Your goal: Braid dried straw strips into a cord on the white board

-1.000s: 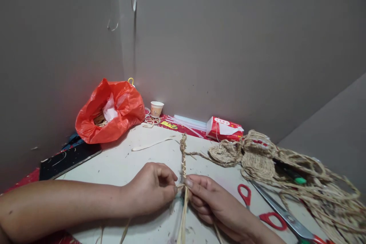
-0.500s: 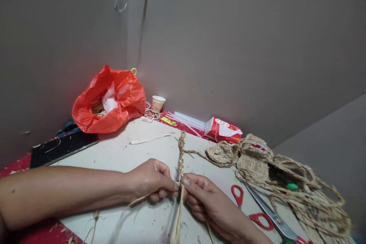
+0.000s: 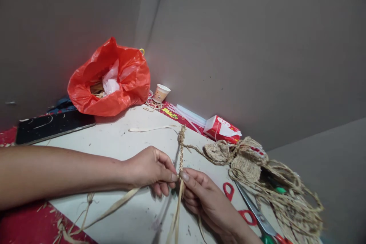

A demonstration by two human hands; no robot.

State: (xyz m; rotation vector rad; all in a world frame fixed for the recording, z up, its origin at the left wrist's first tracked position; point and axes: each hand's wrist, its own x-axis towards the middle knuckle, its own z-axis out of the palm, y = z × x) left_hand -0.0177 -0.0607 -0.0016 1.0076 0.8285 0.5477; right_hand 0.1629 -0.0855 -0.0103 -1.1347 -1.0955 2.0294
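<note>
A narrow braid of dry straw strands (image 3: 181, 152) stands out from between my hands, its knotted end pointing away from me. My left hand (image 3: 153, 171) pinches a pale strand at the braid's lower end, and that strand's tail trails down to the left. On the other side, my right hand (image 3: 200, 192) pinches the braid at the same spot between thumb and forefinger. Loose strands (image 3: 177, 213) hang toward me below the fingers. A thin twisted cord (image 3: 197, 148) runs from the braid's upper part to the woven straw pieces (image 3: 248, 164) on the right.
Red-handled scissors (image 3: 256, 209) lie right of my right hand, beside coiled straw rope (image 3: 300, 206). Behind are a red tissue pack (image 3: 220, 127), a paper cup (image 3: 161, 93) and an orange plastic bag (image 3: 126, 80). A black phone-like slab (image 3: 57, 126) lies left on the white board (image 3: 114, 137).
The view has tilted and shifted slightly. Both hands stay at the braid's lower end, fingertips now closer together. More of the left strand's trailing tail shows.
</note>
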